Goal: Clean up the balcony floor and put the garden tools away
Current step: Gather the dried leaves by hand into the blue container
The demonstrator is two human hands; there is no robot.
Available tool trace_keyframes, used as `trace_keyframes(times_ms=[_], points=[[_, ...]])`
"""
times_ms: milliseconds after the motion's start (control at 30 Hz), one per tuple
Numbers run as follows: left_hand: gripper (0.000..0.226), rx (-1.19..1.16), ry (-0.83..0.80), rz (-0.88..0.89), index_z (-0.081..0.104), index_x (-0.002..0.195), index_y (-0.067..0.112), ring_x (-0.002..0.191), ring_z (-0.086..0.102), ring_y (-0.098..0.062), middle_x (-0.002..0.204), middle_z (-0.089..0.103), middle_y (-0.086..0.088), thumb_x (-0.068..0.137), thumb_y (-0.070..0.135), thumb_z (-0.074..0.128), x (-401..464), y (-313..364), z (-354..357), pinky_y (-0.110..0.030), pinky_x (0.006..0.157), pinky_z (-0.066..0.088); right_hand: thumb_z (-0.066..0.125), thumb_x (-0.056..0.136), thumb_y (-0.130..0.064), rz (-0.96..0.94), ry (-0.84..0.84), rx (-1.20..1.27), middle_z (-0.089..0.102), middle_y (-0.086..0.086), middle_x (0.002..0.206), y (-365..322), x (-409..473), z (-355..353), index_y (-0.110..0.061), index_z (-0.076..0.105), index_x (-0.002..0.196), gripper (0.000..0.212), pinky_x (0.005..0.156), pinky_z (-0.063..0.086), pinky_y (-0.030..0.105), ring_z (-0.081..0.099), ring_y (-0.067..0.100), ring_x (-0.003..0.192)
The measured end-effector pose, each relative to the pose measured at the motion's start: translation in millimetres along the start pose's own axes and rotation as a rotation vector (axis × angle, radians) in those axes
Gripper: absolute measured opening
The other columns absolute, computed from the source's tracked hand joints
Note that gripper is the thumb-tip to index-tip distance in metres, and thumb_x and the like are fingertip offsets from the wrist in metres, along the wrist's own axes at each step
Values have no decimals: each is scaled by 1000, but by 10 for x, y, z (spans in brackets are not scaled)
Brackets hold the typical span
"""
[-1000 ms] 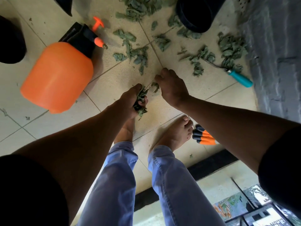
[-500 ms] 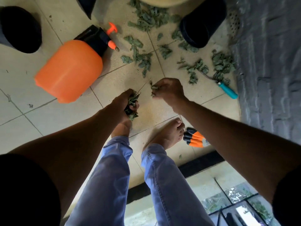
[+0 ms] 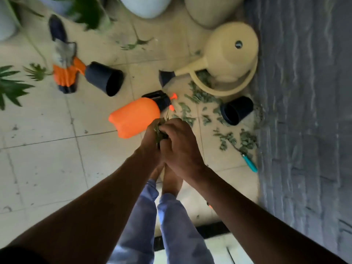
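My left hand (image 3: 150, 143) and my right hand (image 3: 181, 143) are pressed together above the tiled floor, both closed around a clump of dry green leaves (image 3: 160, 131). More dry leaves (image 3: 192, 96) lie scattered on the tiles beyond my hands. An orange spray bottle (image 3: 135, 116) with a black cap lies on its side just past my left hand. A teal-handled tool (image 3: 249, 163) rests among leaves by the grey wall. A cream watering can (image 3: 228, 52) sits in a cream basin (image 3: 219, 90) that holds some leaves.
Two black pots lie tipped over: one (image 3: 105, 78) at centre left, one (image 3: 236, 110) near the wall. Orange-and-grey gloves (image 3: 64, 69) lie at the left. Large planters (image 3: 148, 6) stand at the back. A grey stone wall (image 3: 304, 111) runs along the right.
My hands rose from the floor and came together around the leaves. The view lifted, showing more of the balcony.
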State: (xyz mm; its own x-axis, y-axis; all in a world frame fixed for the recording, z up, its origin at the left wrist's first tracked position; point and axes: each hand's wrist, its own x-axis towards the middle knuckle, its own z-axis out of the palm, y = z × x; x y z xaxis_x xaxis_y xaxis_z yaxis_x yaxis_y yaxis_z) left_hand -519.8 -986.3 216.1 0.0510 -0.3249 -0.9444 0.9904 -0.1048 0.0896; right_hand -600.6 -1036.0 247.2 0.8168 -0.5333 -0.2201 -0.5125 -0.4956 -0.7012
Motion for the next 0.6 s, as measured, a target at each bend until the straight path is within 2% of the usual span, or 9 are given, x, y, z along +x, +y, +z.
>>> trace_keyframes(times_ms=[67,133,167,233,300,367,400,500,600], points=[[46,-66,-65,70,44,72,21,44,54,-3,58,47,6,112,23,23,-275,118,-6,-12,46,44,46,87,-17,-53,32,45,65,11,109,-283,39,-54,-2,72,105,35,95,47,35,58,25,102],[42,-71,-62,115,48,84,25,49,61,6,71,57,13,114,29,20,-549,225,-53,-11,48,49,51,98,-20,-103,63,67,66,7,105,-541,103,-119,-4,73,99,27,93,48,37,59,22,101],[42,-96,-83,122,51,87,25,51,63,6,70,62,15,114,33,20,-671,273,-70,-11,49,50,55,100,-19,-127,83,66,66,6,102,-659,145,-142,-5,73,95,23,91,49,38,60,22,100],[45,-154,-142,168,54,85,22,52,66,0,63,65,12,113,35,22,-874,380,-126,-14,49,52,65,97,-15,-193,133,41,66,6,97,-887,219,-162,-6,73,88,14,88,50,38,61,22,96],[40,-299,-166,270,53,79,17,58,64,-9,63,58,2,109,26,28,-1038,488,-210,-18,55,52,71,92,-13,-273,142,33,65,5,93,-1094,263,-131,-8,71,86,8,85,50,39,61,24,93],[24,-453,-207,318,49,87,17,72,61,-13,78,49,-1,104,21,33,-1199,565,-325,-22,68,52,74,88,-13,-336,93,34,64,2,95,-1298,291,-81,-11,71,93,6,85,50,39,60,23,94],[21,-527,-210,314,50,90,16,77,61,-14,83,48,-1,103,19,34,-1280,596,-405,-22,72,52,74,87,-14,-355,59,34,64,0,97,-1406,299,-43,-13,71,98,11,86,50,39,60,21,96],[26,-713,-267,338,64,83,9,75,68,-17,79,60,-5,97,16,43,-1579,740,-669,-23,71,57,74,86,-14,-362,-35,94,64,-4,105,-1744,318,154,-17,71,109,23,90,50,34,59,15,102],[39,-847,-259,410,67,81,6,71,70,-19,76,64,-7,104,19,39,-1781,883,-1044,-25,66,60,69,89,-18,-301,-139,197,60,-6,119,-2091,288,479,-20,73,112,23,99,48,31,54,17,117]])
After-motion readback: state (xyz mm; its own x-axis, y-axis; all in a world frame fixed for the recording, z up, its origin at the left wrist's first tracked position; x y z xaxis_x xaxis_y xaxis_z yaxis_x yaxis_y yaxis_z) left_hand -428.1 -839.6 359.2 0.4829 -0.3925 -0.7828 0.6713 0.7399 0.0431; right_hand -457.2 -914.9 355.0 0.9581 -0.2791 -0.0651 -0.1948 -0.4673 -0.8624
